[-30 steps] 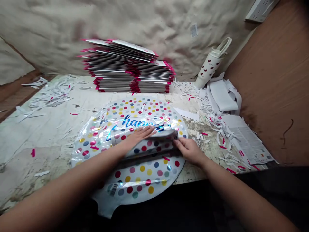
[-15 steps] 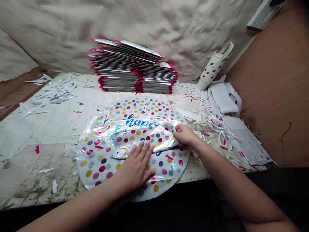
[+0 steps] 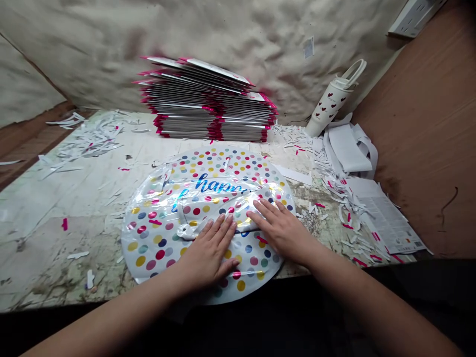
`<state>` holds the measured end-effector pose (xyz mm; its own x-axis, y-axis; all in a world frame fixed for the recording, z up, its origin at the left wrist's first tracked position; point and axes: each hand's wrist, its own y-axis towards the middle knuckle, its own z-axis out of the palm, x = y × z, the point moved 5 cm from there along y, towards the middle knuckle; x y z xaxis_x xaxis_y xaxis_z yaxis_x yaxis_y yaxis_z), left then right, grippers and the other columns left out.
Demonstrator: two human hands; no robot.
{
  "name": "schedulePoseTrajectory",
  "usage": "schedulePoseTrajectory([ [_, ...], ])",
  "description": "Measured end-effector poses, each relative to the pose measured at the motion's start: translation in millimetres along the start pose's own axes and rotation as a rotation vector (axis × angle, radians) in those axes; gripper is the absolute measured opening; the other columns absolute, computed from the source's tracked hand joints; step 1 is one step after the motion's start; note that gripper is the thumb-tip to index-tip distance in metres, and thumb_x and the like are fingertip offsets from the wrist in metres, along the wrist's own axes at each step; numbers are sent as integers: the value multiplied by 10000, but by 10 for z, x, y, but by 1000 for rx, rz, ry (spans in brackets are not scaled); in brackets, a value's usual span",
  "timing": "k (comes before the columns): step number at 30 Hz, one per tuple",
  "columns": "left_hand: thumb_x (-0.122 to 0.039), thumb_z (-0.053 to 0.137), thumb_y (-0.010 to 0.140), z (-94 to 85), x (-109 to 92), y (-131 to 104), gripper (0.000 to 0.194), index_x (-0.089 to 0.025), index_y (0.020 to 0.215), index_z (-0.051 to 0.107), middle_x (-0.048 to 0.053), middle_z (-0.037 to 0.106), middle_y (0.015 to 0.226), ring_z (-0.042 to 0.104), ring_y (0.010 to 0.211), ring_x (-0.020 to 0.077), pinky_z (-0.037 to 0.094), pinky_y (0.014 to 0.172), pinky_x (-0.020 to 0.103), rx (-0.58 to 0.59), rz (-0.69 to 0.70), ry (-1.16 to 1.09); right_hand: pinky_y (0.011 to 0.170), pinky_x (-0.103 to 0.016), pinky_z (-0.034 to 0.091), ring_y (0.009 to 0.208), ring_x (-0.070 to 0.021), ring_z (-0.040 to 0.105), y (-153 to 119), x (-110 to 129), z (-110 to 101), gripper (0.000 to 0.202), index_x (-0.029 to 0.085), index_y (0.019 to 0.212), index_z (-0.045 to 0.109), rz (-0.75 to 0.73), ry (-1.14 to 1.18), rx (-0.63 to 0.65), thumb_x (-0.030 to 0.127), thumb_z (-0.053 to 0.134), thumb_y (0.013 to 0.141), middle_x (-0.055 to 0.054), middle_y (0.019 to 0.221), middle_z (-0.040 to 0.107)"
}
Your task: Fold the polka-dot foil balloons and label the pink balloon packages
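Flat dotted foil sheet [image 3: 178, 218] with folded dotted piece [image 3: 223, 203] on top. The sheet is round, white and glossy, printed with red, yellow, blue, green and pink spots, and lies at the middle of the table [image 3: 33, 238], its near rim overhanging the front edge. Blue script lettering [image 3: 219, 186] crosses it, partly covered by the folded piece, which is creased and narrow; whether the two are joined is difficult to tell beneath the glare. Small pink scraps [image 3: 154, 221] lie on the sheet.

Toward the back edge stands a pink-edged stack [image 3: 211, 114] of flat packets, its top ones tilted. Near the back right corner, a white tumbler [image 3: 327, 106] with dark red hearts leans beside curled white paper [image 3: 347, 148]. Along the right edge lie paper scraps [image 3: 344, 213] and a printed sheet [image 3: 386, 218]; further paper strips [image 3: 92, 141] gather near the back left corner. The hands themselves hide part of the foil.

Both forearms cross the front edge. The left hand [image 3: 206, 255] lies palm down, fingers extended and thumb apart, its tips on the folded piece's near side. The right hand [image 3: 280, 228] lies palm down with fingers straight and slightly spread over the piece's right end. Both press flat, gripping nothing visible.
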<state>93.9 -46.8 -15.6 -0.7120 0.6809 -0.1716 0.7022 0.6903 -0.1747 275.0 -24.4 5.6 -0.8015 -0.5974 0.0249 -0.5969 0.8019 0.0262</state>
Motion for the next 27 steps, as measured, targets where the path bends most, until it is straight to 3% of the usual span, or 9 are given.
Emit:
schedulePoseTrajectory([
  [3,-553,271,879,-79,-50,53,693,-98,1401,266,139,198,1463,184,1350,312,236,1066,497,23,-38,-1,987,-521,344,1142,-293,515,-87,52,-95,330,98,1135,578,-1,-154,-93,84,376,874,-184,1161,601],
  [6,-437,394,862,-169,-42,134,627,-38,1346,378,186,338,1406,276,1313,345,272,1054,499,-6,-154,52,1009,-509,339,980,-251,611,-195,279,-246,250,102,943,642,-162,-147,-296,79,403,872,-116,855,692],
  [9,-188,420,828,-173,36,171,490,-35,1292,460,193,442,1343,400,1253,316,331,1038,445,-62,-180,41,1061,-483,296,1173,-243,498,-405,426,-319,293,165,1123,572,-292,24,-498,118,461,856,-97,1098,641],
  [11,-169,400,835,-125,89,156,488,-99,1315,447,149,438,1359,419,1247,281,361,1026,414,-113,-99,-37,1058,-482,312,1301,-261,342,-500,275,-238,493,188,1324,392,-79,172,-531,173,492,842,-125,1344,459],
  [14,-257,408,867,-32,94,102,499,-193,1361,387,89,380,1411,352,1295,251,352,1038,390,-157,111,-139,1035,-460,362,1355,-271,216,-565,-23,-1,786,147,1444,69,246,337,-479,261,530,817,-166,1470,229],
  [16,-237,416,867,20,61,73,512,-215,1375,359,75,349,1431,293,1325,245,323,1056,389,-142,219,-160,1051,-464,335,1362,-263,188,-523,-46,65,817,151,1448,13,162,333,-473,230,523,815,-160,1475,219],
  [21,-116,406,834,48,-3,1,559,-196,1383,336,97,376,1417,296,1321,264,323,1048,440,-123,323,-135,1052,-459,310,1244,-221,434,-392,239,58,452,241,1302,448,-410,240,-309,139,464,862,-56,1266,559],
  [24,-123,387,848,-56,20,-53,437,-162,1266,509,126,546,1267,474,1180,257,395,986,403,-217,293,-211,936,-390,433,1060,-218,596,-311,179,38,290,200,1109,619,-293,479,-193,213,512,840,-66,1092,669],
  [27,-225,409,853,-202,157,26,306,-187,1027,657,80,676,996,599,927,210,473,841,327,-224,52,-470,768,-307,510,880,-199,664,-173,0,88,211,197,953,673,44,814,-65,245,527,808,-42,928,713],
])
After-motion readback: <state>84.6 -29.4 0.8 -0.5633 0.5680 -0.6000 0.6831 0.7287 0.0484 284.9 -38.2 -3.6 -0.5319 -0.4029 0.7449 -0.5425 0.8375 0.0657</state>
